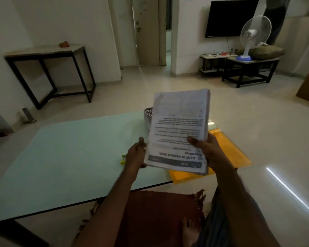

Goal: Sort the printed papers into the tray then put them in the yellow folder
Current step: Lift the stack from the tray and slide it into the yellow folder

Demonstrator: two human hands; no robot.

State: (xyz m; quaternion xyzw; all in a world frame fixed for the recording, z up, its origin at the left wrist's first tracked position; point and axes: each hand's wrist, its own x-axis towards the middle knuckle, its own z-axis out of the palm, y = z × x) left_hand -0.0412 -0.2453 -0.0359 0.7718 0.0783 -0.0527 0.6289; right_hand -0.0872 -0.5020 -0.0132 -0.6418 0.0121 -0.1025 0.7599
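A thick stack of printed papers (178, 127) is held up above the low glass table (70, 154), its printed top sheet upside down to me. My right hand (206, 150) grips its right lower edge, thumb on top. My left hand (136, 154) holds the left lower edge, fingers mostly behind the stack. The yellow folder (234, 150) lies flat on the table's right end, partly hidden under the stack. A white perforated tray (148, 114) peeks out behind the papers at the table's far edge.
A small yellow object (123, 159) lies on the table near my left wrist. A brown mat (159, 216) and my foot are on the floor below. A black-framed side table (48, 72) stands far left, a fan (251, 38) and TV far right.
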